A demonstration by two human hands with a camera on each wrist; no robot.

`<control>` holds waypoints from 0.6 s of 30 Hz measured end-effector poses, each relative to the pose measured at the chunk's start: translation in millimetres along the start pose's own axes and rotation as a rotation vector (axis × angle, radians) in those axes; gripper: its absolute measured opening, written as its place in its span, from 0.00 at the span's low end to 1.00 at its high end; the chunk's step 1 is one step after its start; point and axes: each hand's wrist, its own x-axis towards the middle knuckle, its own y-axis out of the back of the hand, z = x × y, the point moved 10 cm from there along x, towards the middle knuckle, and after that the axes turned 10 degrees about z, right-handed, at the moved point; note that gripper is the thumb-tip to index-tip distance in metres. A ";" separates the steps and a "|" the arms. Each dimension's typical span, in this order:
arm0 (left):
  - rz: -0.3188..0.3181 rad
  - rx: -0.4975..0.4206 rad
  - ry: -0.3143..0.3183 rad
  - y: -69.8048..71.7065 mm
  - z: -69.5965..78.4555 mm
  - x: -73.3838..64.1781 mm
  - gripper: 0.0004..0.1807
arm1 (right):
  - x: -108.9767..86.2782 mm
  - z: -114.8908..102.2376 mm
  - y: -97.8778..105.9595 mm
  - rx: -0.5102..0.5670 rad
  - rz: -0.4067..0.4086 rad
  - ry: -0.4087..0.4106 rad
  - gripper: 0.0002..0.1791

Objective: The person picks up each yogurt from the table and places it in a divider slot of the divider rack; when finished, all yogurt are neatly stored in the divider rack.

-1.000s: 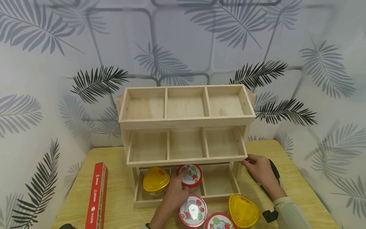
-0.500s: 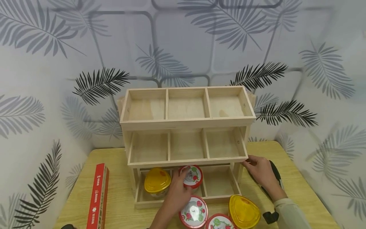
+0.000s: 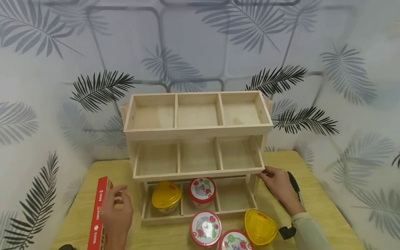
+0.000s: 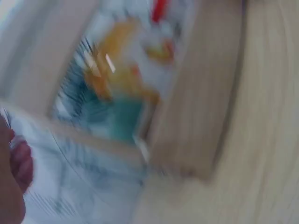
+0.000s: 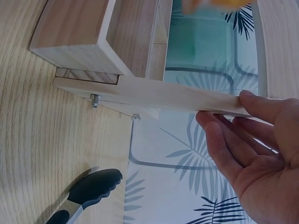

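A three-tier wooden rack [image 3: 200,132] with compartments stands on the table. My right hand [image 3: 279,185] grips its right upright; in the right wrist view, thumb and fingers [image 5: 219,140] lie on either side of the wood. My left hand [image 3: 117,213] is over the table left of the rack, fingers loosely bent and holding nothing, overlapping the red box [image 3: 98,213] in view. In the bottom tier, a yellow-lidded tub [image 3: 166,196] sits in the left compartment and a red-rimmed, strawberry-patterned tub [image 3: 202,190] in the middle one. The left wrist view is blurred.
Before the rack stand two more strawberry-lidded tubs [image 3: 205,228] and a yellow-lidded one [image 3: 260,227]. Black-ended tongs [image 5: 93,186] lie on the table beyond my right hand. A patterned wall [image 3: 200,45] rises behind.
My left hand has let go of the strawberry-lidded tub in the middle compartment and moved left towards the red box. My right hand keeps its place on the rack. The head view shifted slightly.
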 end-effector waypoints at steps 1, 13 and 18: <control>-0.056 0.020 0.054 -6.8 -15.8 2.5 0.17 | 0.4 0.6 1.4 -0.004 0.009 -0.008 0.19; -0.644 -0.113 0.368 -79.9 -77.3 -9.6 0.37 | 0.6 -1.1 4.8 0.004 0.050 0.003 0.18; -0.649 -0.132 0.343 -80.9 -70.2 -7.8 0.34 | -22.0 -42.5 37.7 -0.034 0.183 0.118 0.12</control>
